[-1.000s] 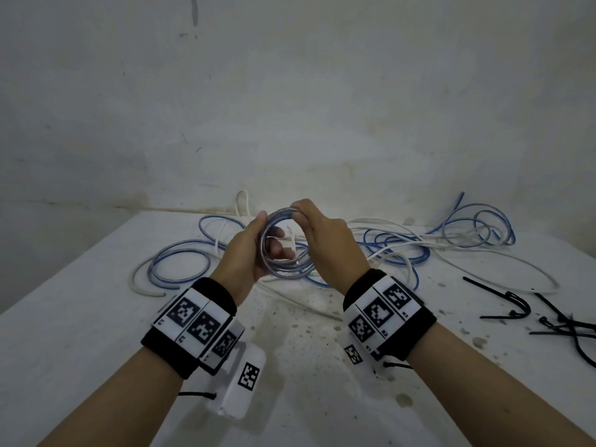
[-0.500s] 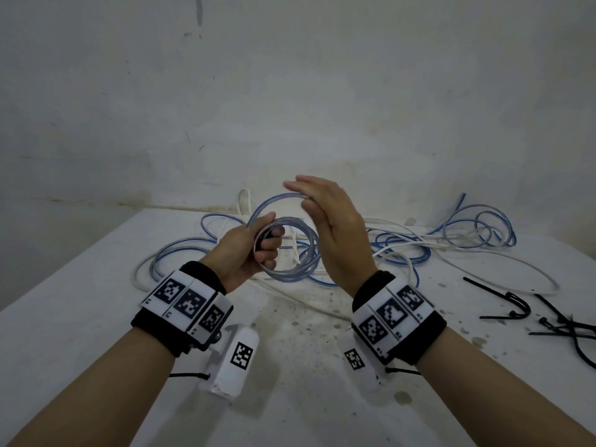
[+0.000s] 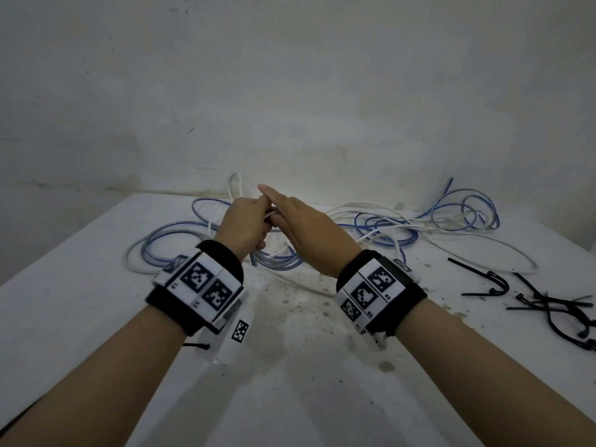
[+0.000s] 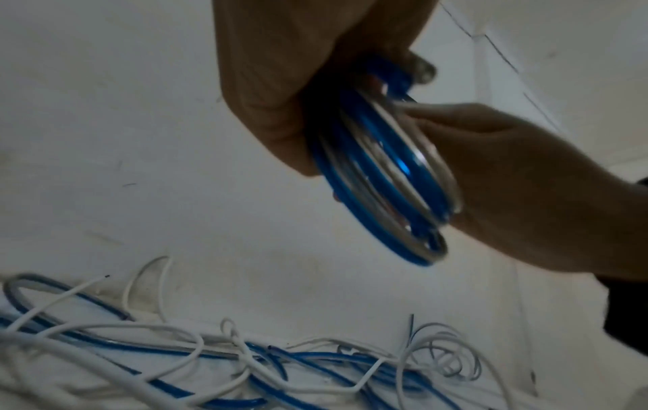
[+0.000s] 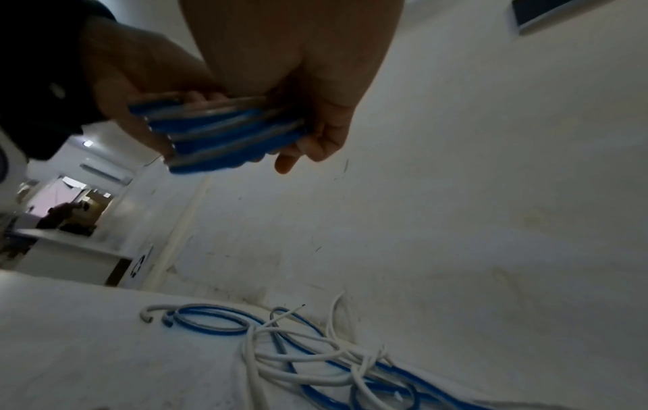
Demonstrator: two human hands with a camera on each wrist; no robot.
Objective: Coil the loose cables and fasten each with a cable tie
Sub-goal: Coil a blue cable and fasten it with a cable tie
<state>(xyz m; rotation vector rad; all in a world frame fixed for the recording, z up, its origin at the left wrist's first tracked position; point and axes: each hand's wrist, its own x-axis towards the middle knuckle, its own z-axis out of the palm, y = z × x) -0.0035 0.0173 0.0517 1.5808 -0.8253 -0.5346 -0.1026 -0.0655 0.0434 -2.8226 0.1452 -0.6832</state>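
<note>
A small coil of blue-and-clear cable point(image 4: 378, 166) hangs between my two hands above the table. My left hand point(image 3: 245, 221) grips its upper part, fingers curled round the loops point(image 5: 217, 133). Fingers straight and pointing up and left, my right hand point(image 3: 300, 221) lies flat against the coil's right side. In the head view only the coil's lower arc point(image 3: 277, 264) shows beneath the hands. Loose blue and white cables point(image 3: 387, 227) lie tangled on the white table point(image 3: 96, 317) behind the hands.
Several black cable ties point(image 3: 548, 304) lie on the table at the right. More loose loops point(image 3: 167, 243) spread out left of the hands. A white wall point(image 3: 290, 91) stands close behind the table. The table's left edge runs diagonally.
My right hand let go of the coil's top, rose open, then came down flat against the coil. The left hand kept its grip and turned over the loops.
</note>
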